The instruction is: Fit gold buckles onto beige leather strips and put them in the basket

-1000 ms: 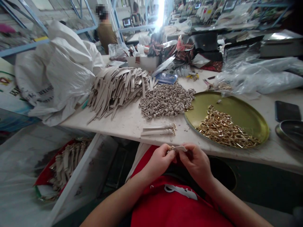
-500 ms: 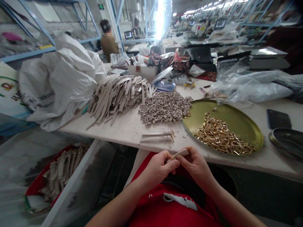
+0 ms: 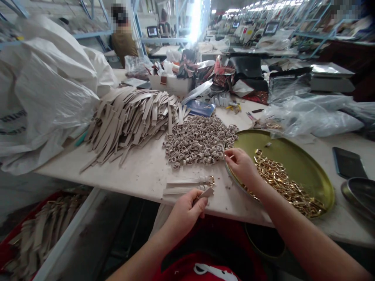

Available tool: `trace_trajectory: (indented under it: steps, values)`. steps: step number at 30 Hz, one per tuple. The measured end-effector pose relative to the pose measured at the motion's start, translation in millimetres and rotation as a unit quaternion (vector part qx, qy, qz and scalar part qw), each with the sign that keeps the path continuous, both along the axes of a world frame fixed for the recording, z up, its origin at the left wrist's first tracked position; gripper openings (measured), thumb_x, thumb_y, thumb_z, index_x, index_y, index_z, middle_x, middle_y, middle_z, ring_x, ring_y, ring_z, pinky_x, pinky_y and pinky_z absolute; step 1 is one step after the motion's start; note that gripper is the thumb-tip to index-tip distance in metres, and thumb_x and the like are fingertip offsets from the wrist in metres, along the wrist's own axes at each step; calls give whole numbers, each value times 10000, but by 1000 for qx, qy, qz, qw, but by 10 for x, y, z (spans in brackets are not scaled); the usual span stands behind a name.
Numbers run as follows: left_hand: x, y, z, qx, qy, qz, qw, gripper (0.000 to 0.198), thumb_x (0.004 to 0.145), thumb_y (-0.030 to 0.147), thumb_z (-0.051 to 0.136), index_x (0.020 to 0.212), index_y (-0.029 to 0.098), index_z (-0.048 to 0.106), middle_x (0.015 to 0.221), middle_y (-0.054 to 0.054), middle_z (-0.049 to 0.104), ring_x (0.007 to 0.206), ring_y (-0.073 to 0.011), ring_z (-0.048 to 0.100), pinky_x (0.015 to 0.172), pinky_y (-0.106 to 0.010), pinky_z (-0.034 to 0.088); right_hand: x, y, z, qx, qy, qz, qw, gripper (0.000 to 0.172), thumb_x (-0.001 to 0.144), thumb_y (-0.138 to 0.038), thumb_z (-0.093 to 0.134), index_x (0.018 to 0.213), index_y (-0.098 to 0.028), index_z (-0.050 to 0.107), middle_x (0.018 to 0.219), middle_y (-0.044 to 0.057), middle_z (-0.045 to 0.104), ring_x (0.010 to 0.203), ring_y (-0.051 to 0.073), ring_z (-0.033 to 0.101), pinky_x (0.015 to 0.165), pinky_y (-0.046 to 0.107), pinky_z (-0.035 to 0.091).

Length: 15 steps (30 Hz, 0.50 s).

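My left hand (image 3: 187, 208) is closed around a short grey-beige strap (image 3: 206, 192), whose end sticks out past the thumb at the table's front edge. Most of that strap is hidden in the fingers. My right hand (image 3: 243, 168) reaches over the tray's left rim, fingertips curled together at the right side of a heap of small beige strap loops (image 3: 193, 140); what they pinch, if anything, is too small to make out. Just beyond my left hand lie finished-looking straps with gold buckles (image 3: 187, 182). Gold buckles (image 3: 281, 181) are piled in the round olive-gold tray (image 3: 304, 156).
A big pile of loose beige strips (image 3: 131, 117) lies at the left, beside a white sack (image 3: 49, 78). At right are a phone (image 3: 349, 162), a metal bowl (image 3: 359, 197) and clear plastic bags (image 3: 319, 113). Low at left, a red-rimmed container holds buckled straps (image 3: 43, 230). A person (image 3: 124, 39) sits behind.
My right hand has let go of the strap and moved forward to the loops beside the tray. The left hand keeps the strap and has shifted slightly left. The view has moved closer to the table.
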<state>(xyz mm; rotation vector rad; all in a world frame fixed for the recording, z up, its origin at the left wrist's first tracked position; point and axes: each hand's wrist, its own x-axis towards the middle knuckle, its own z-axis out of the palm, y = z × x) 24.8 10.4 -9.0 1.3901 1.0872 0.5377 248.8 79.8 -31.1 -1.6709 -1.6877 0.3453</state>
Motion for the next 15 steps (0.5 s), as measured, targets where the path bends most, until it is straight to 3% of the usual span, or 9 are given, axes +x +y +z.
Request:
trace_trajectory:
  steps: [4,7,9,12,15]
  values:
    - [34,117,-68,-16,-2,1,1000,206,851,322,455,865,148,564,581,35,492,562,-101,444,571,-219,343,74,354,-70,-55,-172,6,983,121,763,-230,568,847,-176,635,778,75,586,719,217,539,671,329,406]
    - [41,153,-88,-5,1,9,1000,214,849,328,459,861,150,577,610,27,495,580,-103,438,574,-216,344,98,412,-101,-60,-158,3,986,131,746,-211,564,844,-162,635,772,78,591,722,221,539,669,333,407]
    - [41,167,-73,3,-1,15,1000,213,844,335,468,832,150,575,615,28,493,580,-100,433,567,-211,339,107,371,-95,-47,-93,-5,995,164,742,-215,553,871,-152,633,791,75,597,715,211,538,677,337,412]
    - [51,185,-21,17,-17,43,999,242,847,362,465,750,152,536,575,39,467,550,-92,419,549,-203,334,21,165,-18,-72,107,15,991,207,750,-270,558,905,-152,628,802,57,614,708,184,540,676,324,417]
    - [82,177,37,52,-31,84,995,274,853,384,451,718,154,513,544,45,450,516,-87,409,534,-202,333,-216,-185,116,-158,331,68,928,273,731,-366,619,922,-171,626,755,16,613,646,142,520,611,280,407]
